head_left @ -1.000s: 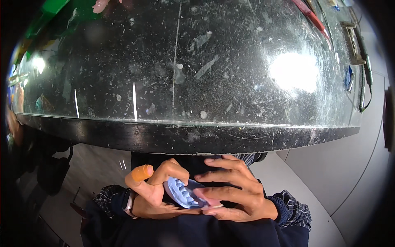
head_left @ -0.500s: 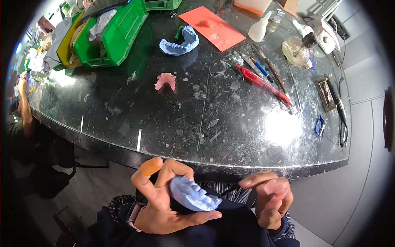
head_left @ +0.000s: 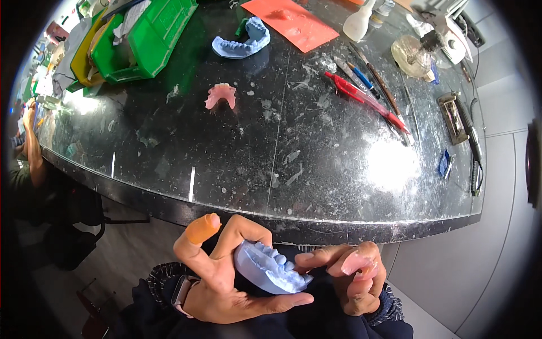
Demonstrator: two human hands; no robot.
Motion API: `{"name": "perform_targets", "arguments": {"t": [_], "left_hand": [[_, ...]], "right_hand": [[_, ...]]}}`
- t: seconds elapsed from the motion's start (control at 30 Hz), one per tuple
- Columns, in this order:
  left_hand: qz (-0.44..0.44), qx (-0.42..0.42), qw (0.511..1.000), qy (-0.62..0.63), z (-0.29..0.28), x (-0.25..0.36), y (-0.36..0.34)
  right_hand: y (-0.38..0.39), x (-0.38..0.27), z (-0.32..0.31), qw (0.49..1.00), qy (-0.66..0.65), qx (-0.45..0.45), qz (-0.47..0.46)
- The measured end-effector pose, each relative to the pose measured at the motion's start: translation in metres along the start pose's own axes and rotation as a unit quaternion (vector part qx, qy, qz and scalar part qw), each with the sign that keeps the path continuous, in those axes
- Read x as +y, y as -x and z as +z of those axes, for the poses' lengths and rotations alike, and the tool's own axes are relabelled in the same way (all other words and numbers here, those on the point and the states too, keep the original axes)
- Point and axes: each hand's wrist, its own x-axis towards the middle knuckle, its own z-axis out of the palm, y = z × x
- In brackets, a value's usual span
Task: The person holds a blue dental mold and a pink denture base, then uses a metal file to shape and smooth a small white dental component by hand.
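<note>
My left hand (head_left: 220, 282) is closed around a blue dental cast (head_left: 262, 270), thumb along its lower edge and the row of teeth facing up and right. An orange cover (head_left: 202, 228) wraps one raised finger of that hand. My right hand (head_left: 370, 285) pinches a small pink denture plate (head_left: 355, 262), partly covered by the fingers. Its outstretched index finger reaches the right end of the cast; whether it touches is hard to tell. Both hands are in front of the bench edge, above my lap. On the bench lie another pink denture plate (head_left: 221, 97) and a second blue dental cast (head_left: 240, 50).
The dark bench top (head_left: 226, 147) is scratched and spotted. Green bins (head_left: 147, 48) stand at far left; a red wax sheet (head_left: 296, 25) lies behind. To the right are a red pen (head_left: 361, 97), other slim tools, a white squeeze bottle (head_left: 357, 25) and a corded handpiece (head_left: 471, 133). Another person's arm (head_left: 35, 147) shows at far left.
My right hand has moved left with the pink denture plate, bringing its index finger to the cast. The left hand has barely shifted. The bench appears slightly higher in view.
</note>
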Motion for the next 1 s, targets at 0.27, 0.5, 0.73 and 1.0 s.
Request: {"name": "perform_targets", "arguments": {"t": [0.27, 0.5, 0.73, 1.0], "left_hand": [[-0.017, -0.027, 0.999, -0.040, -0.003, -0.001, -0.007], [0.016, 0.032, 0.998, -0.052, -0.006, -0.009, -0.013], [0.060, 0.111, 0.974, -0.186, -0.007, -0.022, -0.035], [0.058, 0.066, 0.936, -0.341, -0.006, -0.022, -0.051]], "right_hand": [[-0.003, 0.008, -0.006, 1.000, -0.006, 0.002, -0.011], [-0.010, 0.007, -0.022, 0.989, 0.056, -0.040, -0.132], [-0.005, 0.003, -0.026, 0.992, 0.014, -0.056, -0.110], [0.002, -0.006, -0.025, 0.994, -0.032, -0.072, -0.072]]}}
